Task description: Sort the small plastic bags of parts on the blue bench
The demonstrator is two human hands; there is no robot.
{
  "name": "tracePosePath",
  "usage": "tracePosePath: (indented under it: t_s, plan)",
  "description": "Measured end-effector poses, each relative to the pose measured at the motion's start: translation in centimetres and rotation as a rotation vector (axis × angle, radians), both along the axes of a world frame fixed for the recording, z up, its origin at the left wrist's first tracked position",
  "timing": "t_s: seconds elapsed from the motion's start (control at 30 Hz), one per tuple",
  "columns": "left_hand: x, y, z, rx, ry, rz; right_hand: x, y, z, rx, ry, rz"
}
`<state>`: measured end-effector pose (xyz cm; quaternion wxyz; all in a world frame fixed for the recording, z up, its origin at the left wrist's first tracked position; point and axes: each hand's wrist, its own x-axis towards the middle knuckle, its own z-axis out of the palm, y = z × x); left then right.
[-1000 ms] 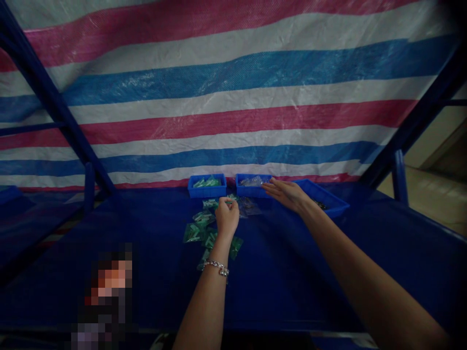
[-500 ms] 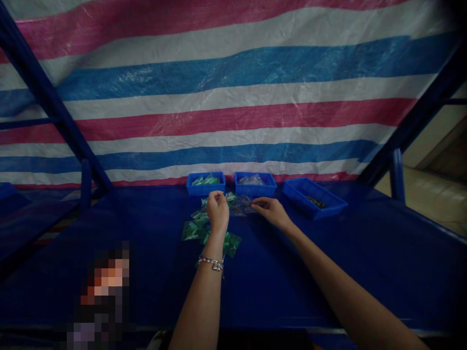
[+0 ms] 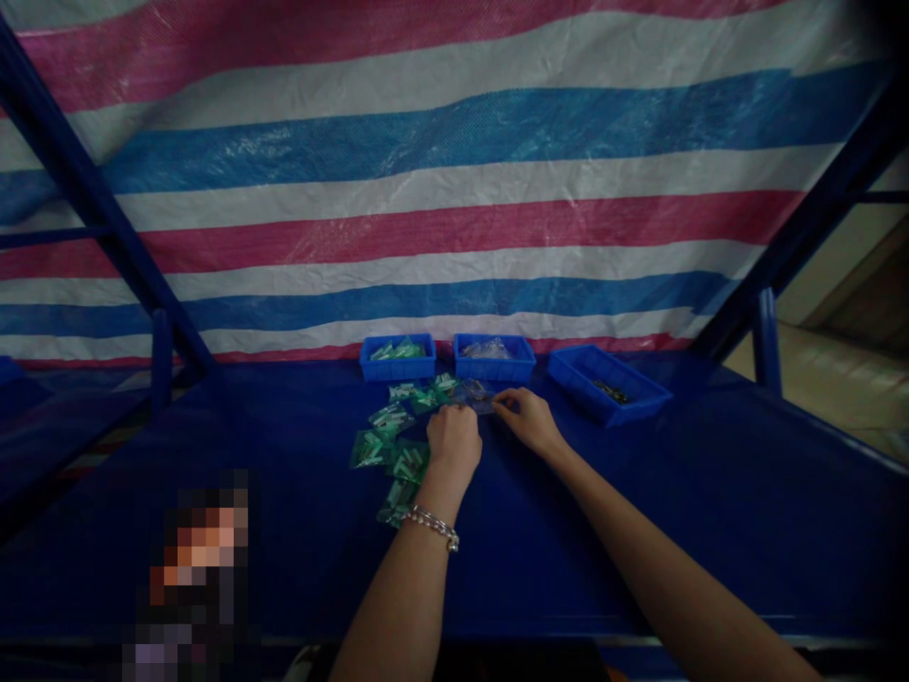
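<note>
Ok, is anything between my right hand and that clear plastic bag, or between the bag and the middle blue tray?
Nothing visible. The right hand is already at the clear plastic bag, which lies just in front of the middle blue tray; only the tray's front wall stands between them.

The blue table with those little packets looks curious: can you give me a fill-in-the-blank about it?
The left hand wears a silver ____ on its wrist.
The right hand is nearest a ____ plastic packet.
The leftmost blue plastic tray holds ____ packets.
The tarpaulin behind is striped pink, white and ____.

Missing words: bracelet; clear; green; blue.
</note>
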<state>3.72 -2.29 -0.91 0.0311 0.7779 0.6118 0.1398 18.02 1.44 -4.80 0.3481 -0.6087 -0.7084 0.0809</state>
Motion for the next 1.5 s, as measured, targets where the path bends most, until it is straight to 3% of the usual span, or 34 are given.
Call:
tracePosePath:
  t_s: [0.33,0.93,1.07,1.27,1.37,1.5]
  plan:
    - [0.7,-0.6,0.9,0.017,0.078,0.111,-0.1,0.1,-0.1,-0.009,0.004,0.018]
    - [2.3,-0.1,0.1,0.043,0.125,0.034,-0.3,-0.2,0.1,-0.042,0.071,0.086]
    - [1.6,-0.2,0.5,0.021,0.091,0.091,-0.3,-0.3,0.2,-0.018,0.073,0.086]
    - [-1.3,0.1,1.6,0.079,-0.134,0.174,-0.3,-0.1,0.3,0.001,0.146,0.103]
    - [-1.6,0.8,1.4,0.124,-0.401,0.121,-0.5,-0.2,0.5,-0.013,0.298,0.177]
    - [-0.9,1.9,0.4,0.022,-0.792,0.090,-0.8,-0.8,1.4,-0.161,0.572,0.350]
